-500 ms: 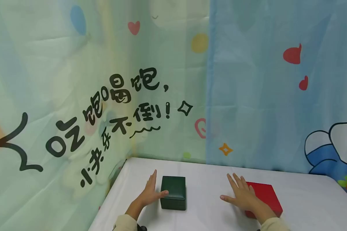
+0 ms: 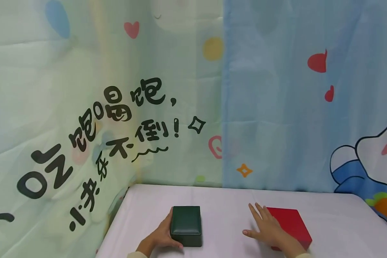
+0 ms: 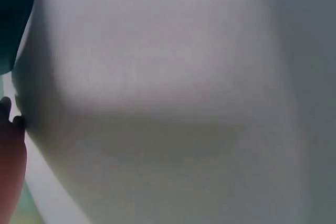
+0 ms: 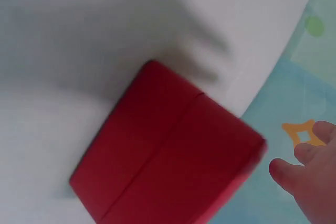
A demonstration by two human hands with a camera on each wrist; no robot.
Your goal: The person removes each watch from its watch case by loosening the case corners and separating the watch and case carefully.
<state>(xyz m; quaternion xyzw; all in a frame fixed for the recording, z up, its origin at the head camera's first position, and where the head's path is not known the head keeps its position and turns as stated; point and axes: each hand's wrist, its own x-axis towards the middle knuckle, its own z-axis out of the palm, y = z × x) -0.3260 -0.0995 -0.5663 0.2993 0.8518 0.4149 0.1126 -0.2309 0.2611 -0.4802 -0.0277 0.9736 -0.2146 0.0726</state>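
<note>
In the head view a dark green box (image 2: 185,225) with a padded lid stands on the white table. My left hand (image 2: 159,233) is at its left side, fingers along that side and thumb stretched past the lower front corner. Only the box's edge (image 3: 13,19) and part of the left hand (image 3: 9,166) show in the left wrist view. Farther right is a red box (image 2: 290,225), a seam running round its side in the right wrist view. My right hand (image 2: 269,233) hovers over its left part with fingers spread, holding nothing.
The white tabletop (image 2: 224,215) lies between the two boxes and reaches back to a printed curtain (image 2: 277,143). Another curtain side (image 2: 45,118) with black lettering borders the table on the left.
My left hand has come down and closer to the green box, its fingers now along the left side. The right hand stays spread near the red box. The head view has shifted slightly.
</note>
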